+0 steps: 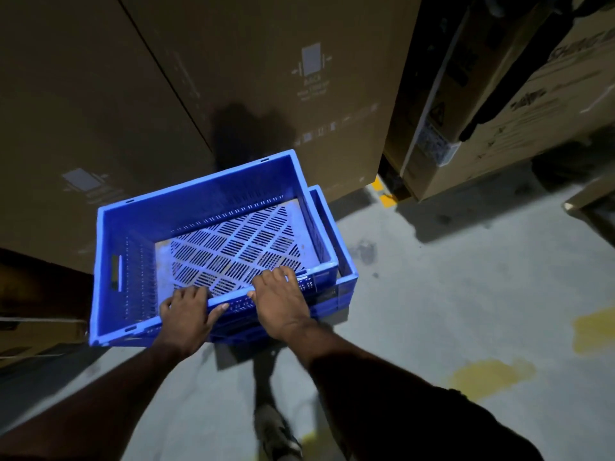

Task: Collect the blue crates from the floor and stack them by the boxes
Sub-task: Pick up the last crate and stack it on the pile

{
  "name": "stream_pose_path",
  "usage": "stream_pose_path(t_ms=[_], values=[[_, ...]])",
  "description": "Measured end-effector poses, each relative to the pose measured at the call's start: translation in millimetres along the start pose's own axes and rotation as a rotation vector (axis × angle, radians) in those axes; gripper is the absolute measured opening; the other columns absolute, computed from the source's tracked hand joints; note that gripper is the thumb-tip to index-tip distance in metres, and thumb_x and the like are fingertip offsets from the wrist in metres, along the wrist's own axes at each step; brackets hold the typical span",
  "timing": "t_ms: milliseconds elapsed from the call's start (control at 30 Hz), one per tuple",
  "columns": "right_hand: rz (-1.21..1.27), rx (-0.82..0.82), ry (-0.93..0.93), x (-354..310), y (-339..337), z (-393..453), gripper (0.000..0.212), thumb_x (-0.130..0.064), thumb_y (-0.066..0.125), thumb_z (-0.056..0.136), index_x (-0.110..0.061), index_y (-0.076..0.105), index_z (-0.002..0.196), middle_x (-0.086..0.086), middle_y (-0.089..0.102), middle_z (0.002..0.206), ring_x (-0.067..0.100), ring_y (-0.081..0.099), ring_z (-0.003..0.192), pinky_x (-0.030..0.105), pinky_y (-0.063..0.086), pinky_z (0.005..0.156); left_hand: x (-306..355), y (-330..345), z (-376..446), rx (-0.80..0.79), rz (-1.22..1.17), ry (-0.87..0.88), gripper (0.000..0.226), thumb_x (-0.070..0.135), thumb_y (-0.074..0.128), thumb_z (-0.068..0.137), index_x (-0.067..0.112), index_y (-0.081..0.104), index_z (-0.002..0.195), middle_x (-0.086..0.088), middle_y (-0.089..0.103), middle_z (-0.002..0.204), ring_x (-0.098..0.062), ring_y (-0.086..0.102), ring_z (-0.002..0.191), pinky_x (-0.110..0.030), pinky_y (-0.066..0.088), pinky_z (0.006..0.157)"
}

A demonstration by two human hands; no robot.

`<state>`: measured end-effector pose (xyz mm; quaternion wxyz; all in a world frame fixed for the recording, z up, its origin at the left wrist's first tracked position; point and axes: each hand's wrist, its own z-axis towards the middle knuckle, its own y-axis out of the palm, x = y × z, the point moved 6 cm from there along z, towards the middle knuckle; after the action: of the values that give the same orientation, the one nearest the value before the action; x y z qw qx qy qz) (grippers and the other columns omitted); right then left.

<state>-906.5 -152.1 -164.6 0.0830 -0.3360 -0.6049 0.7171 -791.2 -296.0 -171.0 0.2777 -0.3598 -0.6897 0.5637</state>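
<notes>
Gripping the blue crate's [213, 227] near rim, both hands.

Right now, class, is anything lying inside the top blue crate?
No. The top blue crate is empty: its slotted floor shows bare, while the left hand and right hand hold its near rim.

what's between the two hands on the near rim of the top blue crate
In the head view, only a short bare stretch of the top blue perforated plastic crate rim lies between the left hand and the right hand.
</notes>
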Motion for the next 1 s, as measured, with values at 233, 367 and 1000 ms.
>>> stream_pose_path(t_ms=[233, 367, 1000], values=[[-0.058, 0.05, 0.008, 69, -23, -12, 0.031, -0.041, 0.035, 0.093, -0.02, 0.058, 0.096, 0.003, 0.059, 0.094, 0.026, 0.052, 0.095, 0.037, 0.025, 0.095, 69, 2, 10, 0.013, 0.018, 0.034, 0.042, 0.062, 0.043, 0.088, 0.02, 0.052, 0.09, -0.006, 0.06, 0.097, -0.029, 0.053, 0.096, -0.045, 0.039, 0.084], [-0.057, -0.021, -0.006, 65, -21, -7, 0.034, -0.044, 0.038, 0.095, -0.019, 0.059, 0.1, 0.004, 0.059, 0.098, 0.027, 0.052, 0.098, 0.038, 0.023, 0.097, 65, 1, 9, -0.031, -0.048, 0.032, 0.05, 0.067, 0.038, 0.087, 0.02, 0.053, 0.095, -0.005, 0.059, 0.104, -0.029, 0.052, 0.103, -0.045, 0.037, 0.086], [-0.249, -0.03, -0.01, 63, -20, -6, 0.042, -0.05, 0.026, 0.094, -0.019, 0.055, 0.09, 0.004, 0.058, 0.091, 0.028, 0.052, 0.09, 0.039, 0.029, 0.086, 13, -3, -16, 0.046, -0.05, -0.037, 0.064, 0.068, 0.014, 0.089, 0.017, 0.051, 0.096, -0.01, 0.059, 0.105, -0.033, 0.053, 0.099, -0.045, 0.04, 0.084]])
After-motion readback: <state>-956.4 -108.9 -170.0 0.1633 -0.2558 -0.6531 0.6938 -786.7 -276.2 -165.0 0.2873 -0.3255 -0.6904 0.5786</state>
